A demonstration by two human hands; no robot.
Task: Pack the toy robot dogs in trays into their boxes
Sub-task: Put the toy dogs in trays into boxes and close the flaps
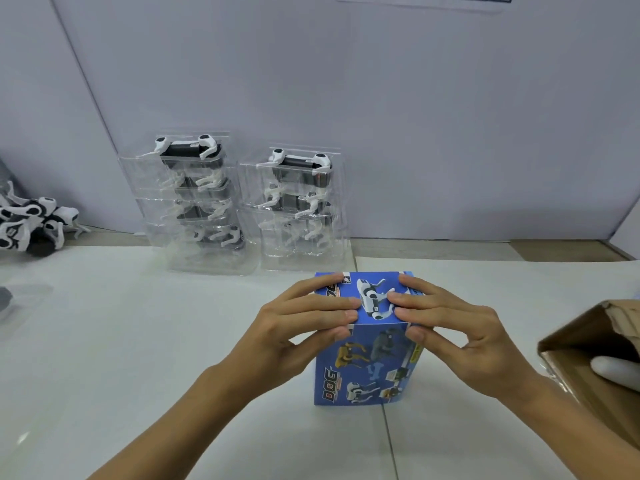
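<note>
Blue printed cardboard forms the toy dog box [363,344], which stands upright on the white table [138,341] right in front of the person. Both hands are on its top panel: the left hand [304,327] lays nearly straight fingers [332,303] across the left half with the thumb against the front face, and the right hand [460,327] mirrors it on the right half, so the flap is being pressed flat, not gripped round. My reading is that this box is being closed over a packed tray, though its contents cannot be seen.

Behind it, against the grey wall, stand two stacks of clear plastic trays [194,202] [301,209], each tray holding a white and black robot dog. A heap of loose robot dogs [31,223] lies at the far left, and an open brown carton [595,358] sits at the right edge.

The box looks light and thin-walled, likely to dent if squeezed mid-panel; holding it by the edges and corners seems safest. The trays look flimsy and slippery, so taking one by both side rims should keep the dog seated.
</note>
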